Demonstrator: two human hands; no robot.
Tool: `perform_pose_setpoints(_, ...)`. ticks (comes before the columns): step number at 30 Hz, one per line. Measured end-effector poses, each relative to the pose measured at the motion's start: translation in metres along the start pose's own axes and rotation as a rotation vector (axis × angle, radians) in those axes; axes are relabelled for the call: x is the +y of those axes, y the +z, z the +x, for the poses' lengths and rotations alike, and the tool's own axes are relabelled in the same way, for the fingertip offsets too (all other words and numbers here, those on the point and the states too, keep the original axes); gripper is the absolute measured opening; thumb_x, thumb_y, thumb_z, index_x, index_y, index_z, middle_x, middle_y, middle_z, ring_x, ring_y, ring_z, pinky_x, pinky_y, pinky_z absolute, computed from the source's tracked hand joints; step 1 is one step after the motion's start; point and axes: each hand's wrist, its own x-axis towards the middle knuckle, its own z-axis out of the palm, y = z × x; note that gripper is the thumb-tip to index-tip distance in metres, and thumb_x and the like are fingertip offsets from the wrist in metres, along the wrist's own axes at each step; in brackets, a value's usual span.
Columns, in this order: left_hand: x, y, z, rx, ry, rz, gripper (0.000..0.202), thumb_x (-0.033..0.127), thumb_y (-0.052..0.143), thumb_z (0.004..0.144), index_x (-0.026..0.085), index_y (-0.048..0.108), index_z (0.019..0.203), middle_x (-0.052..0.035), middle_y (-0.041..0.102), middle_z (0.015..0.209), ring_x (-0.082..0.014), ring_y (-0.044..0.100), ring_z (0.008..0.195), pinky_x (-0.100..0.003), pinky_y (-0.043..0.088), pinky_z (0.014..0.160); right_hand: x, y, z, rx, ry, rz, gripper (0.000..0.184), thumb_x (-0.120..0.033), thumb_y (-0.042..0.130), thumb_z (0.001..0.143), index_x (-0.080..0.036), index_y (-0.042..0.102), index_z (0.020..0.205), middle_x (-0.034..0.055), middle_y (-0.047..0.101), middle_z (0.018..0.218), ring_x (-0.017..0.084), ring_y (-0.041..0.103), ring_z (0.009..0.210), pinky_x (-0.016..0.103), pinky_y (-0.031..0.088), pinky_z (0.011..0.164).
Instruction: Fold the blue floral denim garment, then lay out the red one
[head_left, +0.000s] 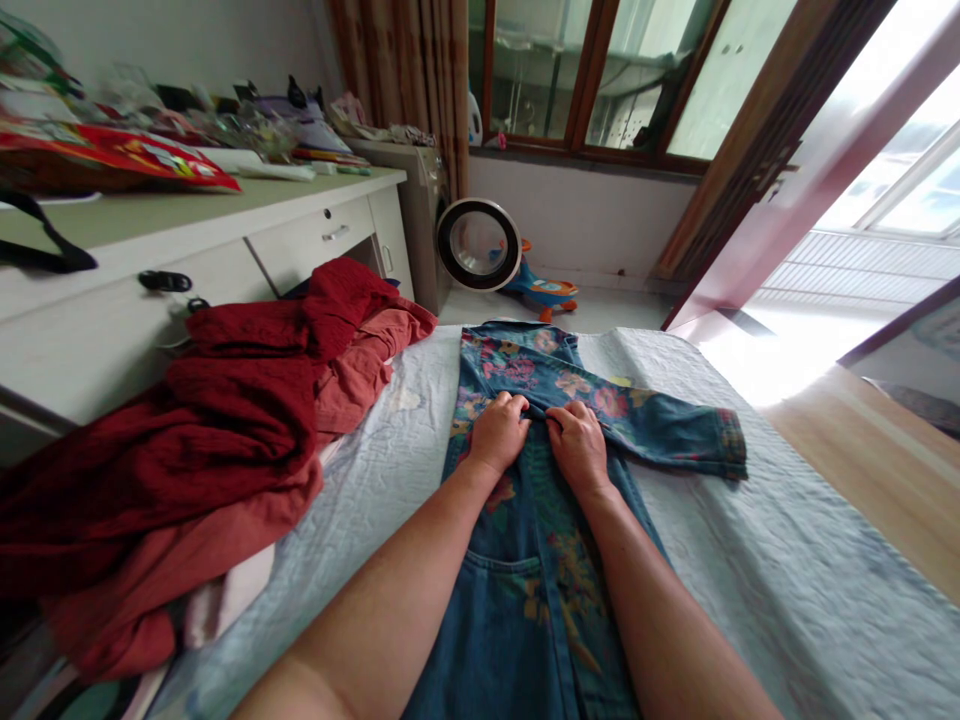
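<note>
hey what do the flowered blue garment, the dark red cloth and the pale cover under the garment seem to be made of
Flowered blue garment: matte, perhaps denim, given its paler seams.
Dark red cloth: soft, matte, crinkled fabric, maybe cotton; its loose folds suggest this.
Pale cover: probably quilted fabric, judging by its puckered surface; fibre unclear.

Coat (499,610) on bed (720,560); clothes heap (247,400) left, washing machine (427,220) behind.

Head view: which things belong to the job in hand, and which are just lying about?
In use:
- floral denim garment, fabric pinched by left hand and right hand
- pale quilted cover beneath it

Lying about:
- heaped red cloth
- red packet on counter
- blue-and-orange toy on floor
</note>
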Motion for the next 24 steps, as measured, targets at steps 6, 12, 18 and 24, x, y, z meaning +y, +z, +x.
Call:
perform_pose_setpoints(6, -0.0001, -0.0003, 0.0002, 0.038, -0.023, 0.055, 0.026, 0.011, 0.056, 0.083, 0.022, 0.064, 0.105, -0.0052, 0.063, 0.105, -0.0187, 0.064, 0.09, -0.027, 0.048, 0.078, 0.0017, 0.0011, 0.0002, 0.007, 0.01, -0.027, 0.021, -0.018, 0.054, 0.09, -0.021, 0.075, 0.094, 0.0067, 0.062, 0.089, 0.021, 0.053, 0.088, 0.032, 0.044, 0.082)
perform_pose_setpoints(12, -0.0005, -0.0023, 0.002, 0.105, -0.1, 0.056, 0.023, 0.015, 0.054, 0.085, 0.021, 0.067, 0.103, -0.0055, 0.064, 0.1, -0.02, 0.063, 0.091, -0.028, 0.047, 0.08, 0.0054, 0.0041, 0.0003, 0.007, 0.007, -0.012, 0.023, -0.017, 0.053, 0.09, -0.022, 0.075, 0.096, 0.0066, 0.063, 0.091, 0.021, 0.053, 0.088, 0.032, 0.043, 0.082)
perform_pose_setpoints(18, -0.0031, -0.0007, 0.003, 0.117, -0.088, 0.028, 0.013, 0.022, 0.057, 0.088, 0.022, 0.066, 0.099, -0.0047, 0.062, 0.103, -0.018, 0.062, 0.089, -0.027, 0.047, 0.079, -0.0005, 0.0003, -0.0004, 0.006, -0.014, 0.018, 0.025, -0.017, 0.054, 0.089, -0.021, 0.072, 0.105, 0.0066, 0.064, 0.097, 0.022, 0.052, 0.093, 0.033, 0.043, 0.086)
perform_pose_setpoints(24, -0.0059, 0.0006, 0.0041, 0.121, -0.086, -0.019, 0.01, 0.02, 0.057, 0.089, 0.022, 0.064, 0.095, -0.0034, 0.063, 0.099, -0.0174, 0.062, 0.091, -0.026, 0.046, 0.082, -0.0023, -0.0012, 0.0004, -0.015, -0.012, 0.001, 0.021, -0.019, 0.055, 0.09, -0.022, 0.074, 0.099, 0.0051, 0.065, 0.096, 0.02, 0.052, 0.093, 0.031, 0.041, 0.085)
